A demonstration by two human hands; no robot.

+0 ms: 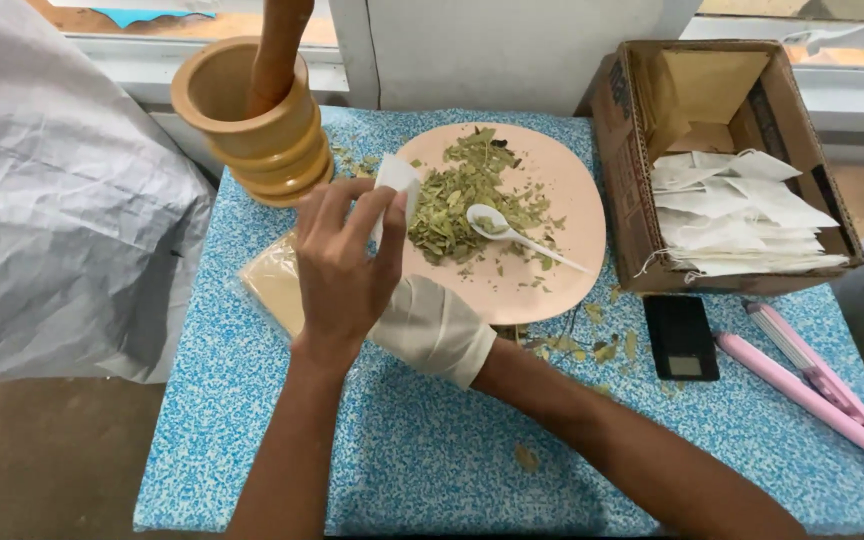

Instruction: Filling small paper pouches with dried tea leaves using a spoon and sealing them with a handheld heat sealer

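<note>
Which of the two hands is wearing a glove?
The right hand, in a white glove, crossed beneath the bare left hand, which holds a small white paper bag.

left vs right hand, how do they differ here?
The left hand is bare; the right hand wears a whitish glove. The left hand lies on top, fingers pinching a small white paper bag at the rim of the pink plate; the right hand is mostly hidden beneath it. Both meet at that bag.

An open brown cardboard box (620, 150) of white paper sachets (737, 215) stands right of the plate, a small black scale's screen (685, 365) below it.
</note>
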